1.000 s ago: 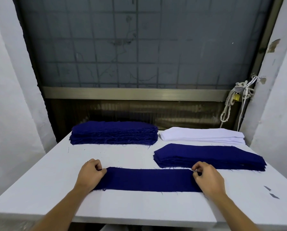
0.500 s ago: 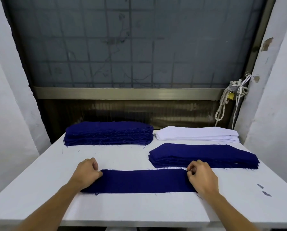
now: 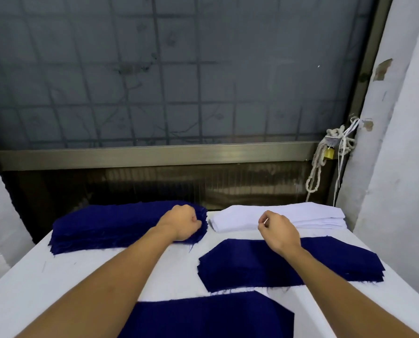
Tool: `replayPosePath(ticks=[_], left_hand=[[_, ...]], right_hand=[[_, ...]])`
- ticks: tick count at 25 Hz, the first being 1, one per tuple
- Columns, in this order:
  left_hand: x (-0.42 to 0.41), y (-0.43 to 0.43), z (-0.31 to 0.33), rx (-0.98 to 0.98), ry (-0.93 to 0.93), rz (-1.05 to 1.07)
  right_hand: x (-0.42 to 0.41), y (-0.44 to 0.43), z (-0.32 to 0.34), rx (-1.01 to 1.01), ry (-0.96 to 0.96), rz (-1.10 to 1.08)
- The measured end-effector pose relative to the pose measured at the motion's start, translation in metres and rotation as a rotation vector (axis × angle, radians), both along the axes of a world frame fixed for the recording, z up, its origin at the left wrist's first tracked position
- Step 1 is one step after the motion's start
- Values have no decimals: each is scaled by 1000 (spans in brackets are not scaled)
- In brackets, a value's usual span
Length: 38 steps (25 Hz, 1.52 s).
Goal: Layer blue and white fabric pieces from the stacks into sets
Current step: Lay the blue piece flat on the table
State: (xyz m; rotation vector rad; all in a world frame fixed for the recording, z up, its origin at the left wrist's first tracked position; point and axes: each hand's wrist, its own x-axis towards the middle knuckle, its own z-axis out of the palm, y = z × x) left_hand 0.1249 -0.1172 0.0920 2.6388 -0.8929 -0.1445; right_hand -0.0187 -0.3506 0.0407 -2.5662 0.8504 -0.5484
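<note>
White table (image 3: 81, 276), white stack (image 3: 313, 215), grilled window (image 3: 179, 69)

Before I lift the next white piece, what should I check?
1. The blue piece lies flat at the near edge of the table: ok.
2. The right hand is over the white stack: ok.
3. The right fingers pinch just one white piece: cannot tell.
4. The left hand is at the right end of the tall blue stack: ok.
5. The left fingers grip a blue piece there: cannot tell.
</note>
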Motion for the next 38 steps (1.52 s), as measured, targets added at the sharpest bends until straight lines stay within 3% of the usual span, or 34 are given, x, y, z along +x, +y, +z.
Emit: replayPosePath(ticks=[5,11,15,20,28,30,33,35,38], left_hand=[[27,-97,-19,-5,-39,-25],[50,-159,-61,-16,-75,90],[53,-169,-69,-86,-172,130],[53,-166,-70,38,-440,16],[53,-167,-65,181,-602,-89],[50,-164,-58,78,-578,-148],[49,-153,-40,-198,-297,-164],[49,-146,-25,-273,-152,-137],[50,-127,-2,-356,-82,-69]], right_hand=[[62,-37,-9,-51,51,50],[104,-68,-43,-94,64,38],[107,-79,-63,-108,23,34],[107,-79,-67,-115,13,34],[109,-78,-58,-131,-4,19],[108,-77,-51,-174,-62,70],[106,-75,-31,-169,-150,138],[99,-77,-17,-111,-169,122],[80,-85,3,-72,-122,131]])
